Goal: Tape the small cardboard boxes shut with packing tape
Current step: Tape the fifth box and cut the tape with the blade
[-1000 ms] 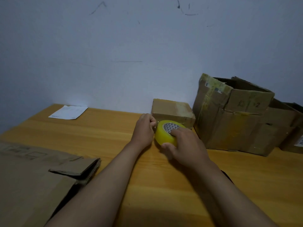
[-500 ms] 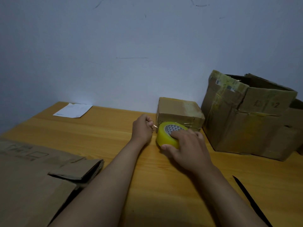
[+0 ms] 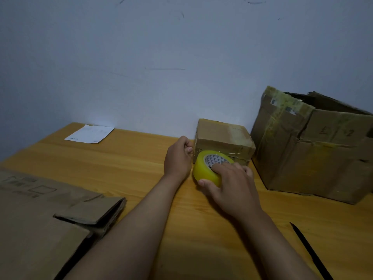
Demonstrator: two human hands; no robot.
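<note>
Head view: right hand (image 3: pixel 232 184) grips the yellow roll of packing tape (image 3: pixel 207 168); left hand's (image 3: pixel 177 156) fingers pinch its free end beside the small brown cardboard box (image 3: pixel 224 138). Best pull taut, level with the seam.

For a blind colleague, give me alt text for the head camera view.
A right hand grips a yellow tape roll on a wooden table while the left hand pinches at its edge, before a small cardboard box.
</note>
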